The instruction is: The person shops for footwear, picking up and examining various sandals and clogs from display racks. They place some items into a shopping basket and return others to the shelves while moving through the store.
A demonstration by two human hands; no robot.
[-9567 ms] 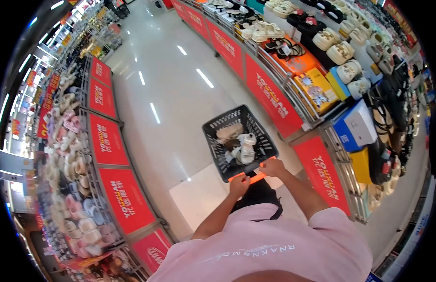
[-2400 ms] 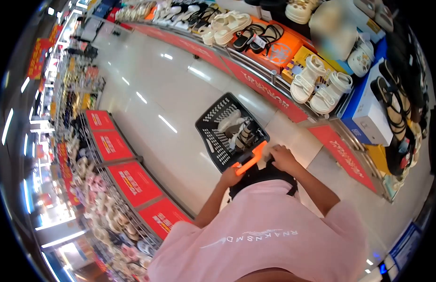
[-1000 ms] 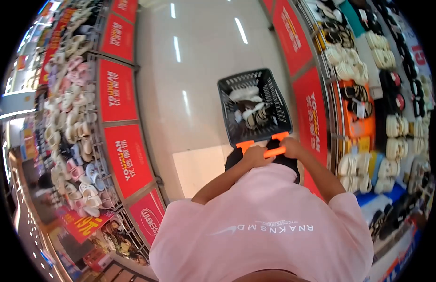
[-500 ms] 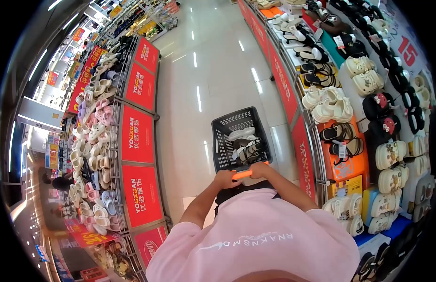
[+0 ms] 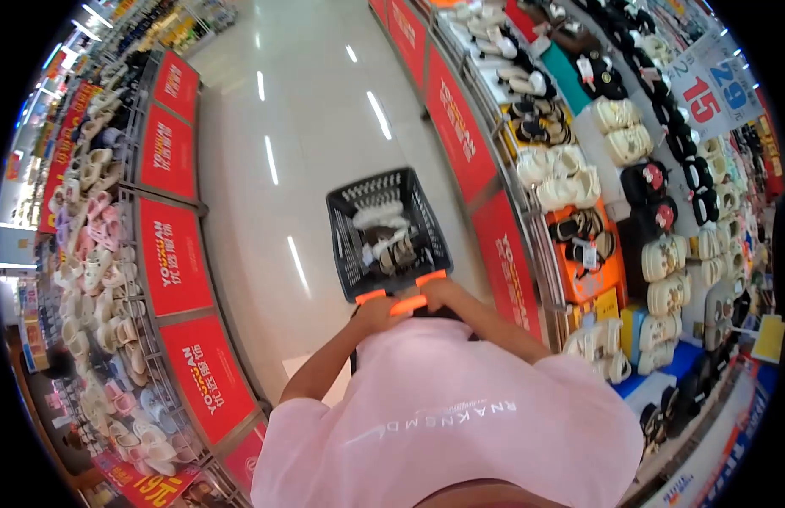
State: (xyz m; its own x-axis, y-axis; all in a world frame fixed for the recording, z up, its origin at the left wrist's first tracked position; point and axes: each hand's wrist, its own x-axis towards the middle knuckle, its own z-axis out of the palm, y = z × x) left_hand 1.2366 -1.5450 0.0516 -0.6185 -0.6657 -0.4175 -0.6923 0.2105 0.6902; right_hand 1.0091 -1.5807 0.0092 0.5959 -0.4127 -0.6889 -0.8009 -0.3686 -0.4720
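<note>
Both hands grip the orange handle (image 5: pixel 407 306) of a black shopping basket (image 5: pixel 342 254) just in front of my body. My left hand (image 5: pixel 377 314) is wrapped round the left part of the bar, and my right hand (image 5: pixel 443 293) closes on its right part. Inside the perforated basket lie pale shoes (image 5: pixel 381 213) and, nearer to me, dark strappy sandals (image 5: pixel 396 253) with a white tag. The lower side of the basket is partly hidden by my hands and pink shirt.
A shiny tiled floor (image 5: pixel 308 102) runs ahead as an aisle. Racks of shoes (image 5: pixel 100 271) with red panels (image 5: pixel 176 254) line the left. On the right, a stepped shelf carries sandals (image 5: pixel 541 123), white clogs (image 5: pixel 623 131) and a price sign (image 5: pixel 714 93).
The view has swung to the right, so the basket, aisle and racks appear further left. More of the right-hand shelf and its price sign show. Both hands stay on the handle.
</note>
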